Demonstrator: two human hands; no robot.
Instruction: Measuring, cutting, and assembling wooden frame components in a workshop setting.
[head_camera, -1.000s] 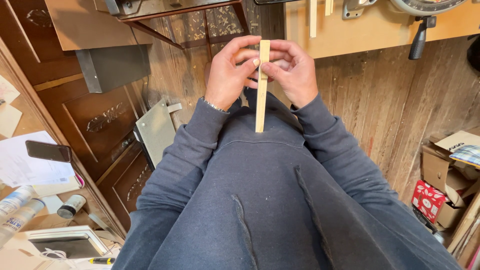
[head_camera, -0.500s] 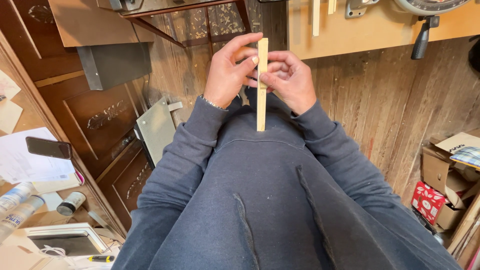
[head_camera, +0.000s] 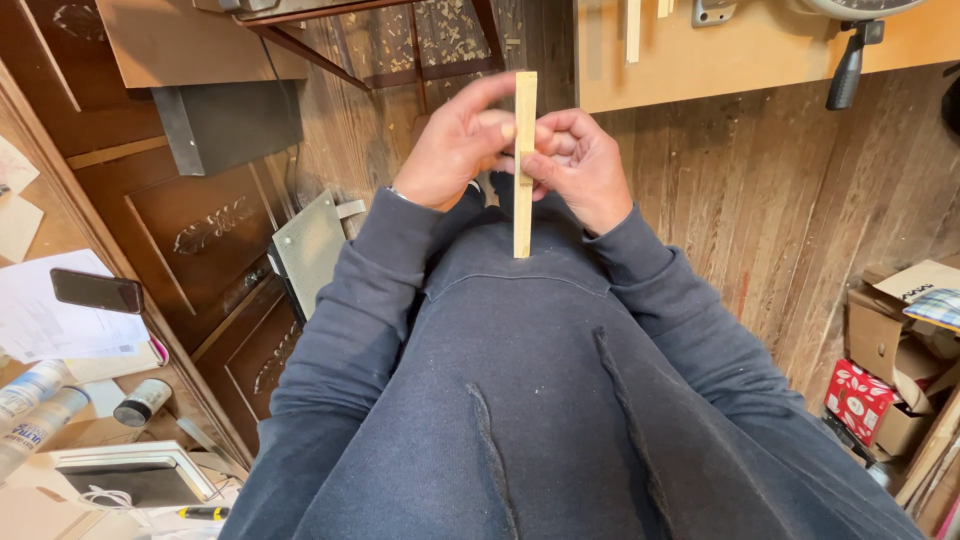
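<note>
- Wooden strip (head_camera: 524, 165), pale and narrow, stands upright between both hands, in front of the dark sweatshirt (head_camera: 520, 380).
- Left hand (head_camera: 455, 150) pinches its upper part, fingers curled round it.
- Right hand (head_camera: 580, 170) grips the middle, thumb pressed on the strip.
- Phone (head_camera: 97, 290) lies far left on papers.

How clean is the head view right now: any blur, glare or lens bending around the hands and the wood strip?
Head view: light is soft and even, no glare; the wood strip is sharp, held between the left hand and the right hand; wide-angle bending shows at the edges, where the cabinet leans; the cardboard boxes at the right edge look slightly soft.
</note>
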